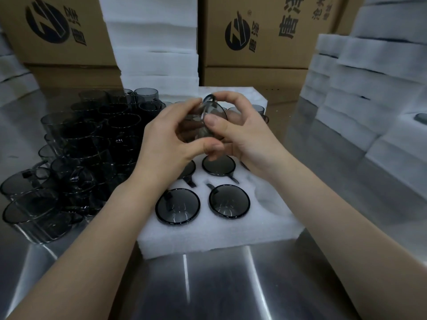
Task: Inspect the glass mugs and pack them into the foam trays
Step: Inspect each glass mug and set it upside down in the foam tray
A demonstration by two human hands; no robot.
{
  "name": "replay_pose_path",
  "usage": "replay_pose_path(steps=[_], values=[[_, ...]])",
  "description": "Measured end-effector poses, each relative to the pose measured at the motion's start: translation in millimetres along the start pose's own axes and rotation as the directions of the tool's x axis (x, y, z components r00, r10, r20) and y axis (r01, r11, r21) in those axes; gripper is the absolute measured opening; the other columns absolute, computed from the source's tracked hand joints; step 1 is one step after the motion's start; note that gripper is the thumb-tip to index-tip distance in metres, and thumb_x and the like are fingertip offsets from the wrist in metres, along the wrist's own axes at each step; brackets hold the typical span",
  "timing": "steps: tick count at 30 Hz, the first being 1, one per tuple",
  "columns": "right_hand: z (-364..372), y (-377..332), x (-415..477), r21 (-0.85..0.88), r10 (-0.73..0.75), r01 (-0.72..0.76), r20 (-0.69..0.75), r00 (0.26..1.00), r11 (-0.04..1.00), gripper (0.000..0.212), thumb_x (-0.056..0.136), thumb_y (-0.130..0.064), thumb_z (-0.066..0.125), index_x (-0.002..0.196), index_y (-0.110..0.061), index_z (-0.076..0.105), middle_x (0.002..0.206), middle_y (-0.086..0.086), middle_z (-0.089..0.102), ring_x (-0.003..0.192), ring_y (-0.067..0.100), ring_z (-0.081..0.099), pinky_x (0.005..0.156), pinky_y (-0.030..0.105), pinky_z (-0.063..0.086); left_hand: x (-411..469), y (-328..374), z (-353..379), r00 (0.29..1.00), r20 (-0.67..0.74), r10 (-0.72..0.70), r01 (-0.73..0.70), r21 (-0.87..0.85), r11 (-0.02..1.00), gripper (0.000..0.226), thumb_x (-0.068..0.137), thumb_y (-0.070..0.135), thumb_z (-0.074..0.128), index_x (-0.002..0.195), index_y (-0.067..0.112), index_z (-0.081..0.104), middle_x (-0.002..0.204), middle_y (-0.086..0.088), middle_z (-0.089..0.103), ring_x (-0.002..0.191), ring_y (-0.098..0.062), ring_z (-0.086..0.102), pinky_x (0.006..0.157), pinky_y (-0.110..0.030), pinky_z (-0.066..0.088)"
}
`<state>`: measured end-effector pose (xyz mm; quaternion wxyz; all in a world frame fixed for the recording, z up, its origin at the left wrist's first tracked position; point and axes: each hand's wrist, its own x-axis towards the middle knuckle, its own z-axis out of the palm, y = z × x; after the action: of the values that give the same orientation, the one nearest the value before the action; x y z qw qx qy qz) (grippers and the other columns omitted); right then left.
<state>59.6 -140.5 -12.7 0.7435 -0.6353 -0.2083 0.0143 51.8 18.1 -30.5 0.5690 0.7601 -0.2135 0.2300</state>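
Observation:
A smoky grey glass mug is held up over the white foam tray, tilted with its handle pointing up. My left hand grips its left side with fingers and thumb curled round it. My right hand grips its right side, thumb across the front. Several mugs sit sunk in the tray's round holes, such as one at the front left and one beside it. A hole at the tray's front right holds no mug. Much of the tray's middle is hidden by my hands.
A dense pile of loose grey glass mugs stands on the steel table to the left. Stacks of white foam trays rise behind and at the right. Cardboard boxes line the back.

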Motion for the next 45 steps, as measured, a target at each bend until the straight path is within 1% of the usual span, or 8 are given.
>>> replay_pose_path(steps=[9,15,19,26,32,38,42,45], values=[[-0.1,1.6,2.4,0.034,-0.003,0.006,-0.071,0.997,0.999,0.013,0.101,-0.025,0.052,0.106,-0.013,0.054,0.092,0.019,0.061,0.047,0.024,0.059,0.04,0.027,0.049,-1.1,4.2,0.5,0.999,0.033,0.023,-0.023,-0.014,1.0,0.065,0.061,0.03,0.088,0.121,0.015,0.066,0.111,-0.006,0.069,0.105,-0.018,0.067,0.097,-0.04,0.051],[-6.3,-4.3,2.1,0.282,0.123,-0.164,0.156,0.98,0.945,0.039,0.1,-0.008,0.045,0.139,-0.007,0.047,0.119,0.019,0.055,0.069,0.022,0.067,0.062,0.027,0.058,-0.4,1.8,-2.0,0.999,-0.047,0.006,-0.011,-0.101,0.995,0.042,0.072,0.031,0.079,0.112,0.022,0.069,0.098,0.012,0.074,0.096,-0.005,0.069,0.086,-0.022,0.053],[-6.2,-3.3,0.6,0.246,0.1,-0.159,0.238,0.966,0.956,0.055,0.089,-0.001,0.056,0.142,-0.005,0.044,0.115,0.016,0.058,0.078,0.018,0.068,0.069,0.025,0.058,0.2,-0.2,-2.8,0.999,-0.05,-0.006,-0.001,-0.135,0.991,0.037,0.076,0.025,0.079,0.111,0.018,0.069,0.099,0.007,0.074,0.095,-0.009,0.07,0.085,-0.025,0.055],[-1.6,1.0,0.3,0.065,0.08,-0.082,0.021,0.997,0.995,0.045,0.083,-0.013,0.072,0.12,-0.016,0.047,0.089,0.01,0.062,0.053,0.017,0.059,0.044,0.026,0.05,-1.9,2.1,-0.3,0.998,0.055,0.035,-0.031,-0.082,0.996,0.051,0.063,0.028,0.086,0.11,0.018,0.069,0.097,-0.002,0.073,0.092,-0.011,0.071,0.085,-0.026,0.055],[4.7,1.6,0.1,-0.17,-0.013,-0.015,-0.162,0.987,0.985,0.029,0.092,-0.028,0.065,0.107,-0.017,0.042,0.083,0.007,0.062,0.05,0.018,0.058,0.038,0.026,0.043,-2.3,5.6,1.7,0.983,0.107,0.147,-0.165,0.197,0.966,0.064,0.058,0.03,0.089,0.118,0.024,0.066,0.101,0.021,0.064,0.095,0.006,0.059,0.087,-0.007,0.041],[-0.3,-0.2,5.8,0.002,0.137,-0.138,-0.165,0.977,0.99,0.012,0.098,-0.025,0.053,0.103,-0.021,0.043,0.093,0.008,0.06,0.07,0.024,0.064,0.045,0.029,0.048,-2.4,4.0,3.3,0.984,0.134,0.115,-0.146,0.247,0.958,0.085,0.064,0.028,0.088,0.14,0.023,0.048,0.134,0.01,0.054,0.124,-0.002,0.05,0.105,-0.02,0.039],[-4.2,-6.5,6.1,0.195,0.204,-0.193,-0.041,0.978,0.962,0.022,0.099,-0.023,0.044,0.107,-0.01,0.059,0.092,0.01,0.07,0.078,0.027,0.069,0.058,0.039,0.055,-3.7,4.6,2.1,0.997,0.076,0.008,-0.012,0.056,0.998,0.078,0.066,0.028,0.085,0.135,0.029,0.047,0.131,0.012,0.055,0.117,0.0,0.057,0.104,-0.03,0.046],[-3.2,-7.1,5.9,0.101,0.211,-0.202,-0.089,0.973,0.974,0.024,0.098,-0.021,0.043,0.101,-0.012,0.065,0.093,0.009,0.071,0.081,0.026,0.071,0.061,0.044,0.058,-4.3,5.0,0.6,0.999,0.039,0.029,-0.032,0.086,0.996,0.071,0.067,0.021,0.088,0.13,0.022,0.056,0.122,0.01,0.063,0.112,-0.002,0.061,0.101,-0.033,0.049]])
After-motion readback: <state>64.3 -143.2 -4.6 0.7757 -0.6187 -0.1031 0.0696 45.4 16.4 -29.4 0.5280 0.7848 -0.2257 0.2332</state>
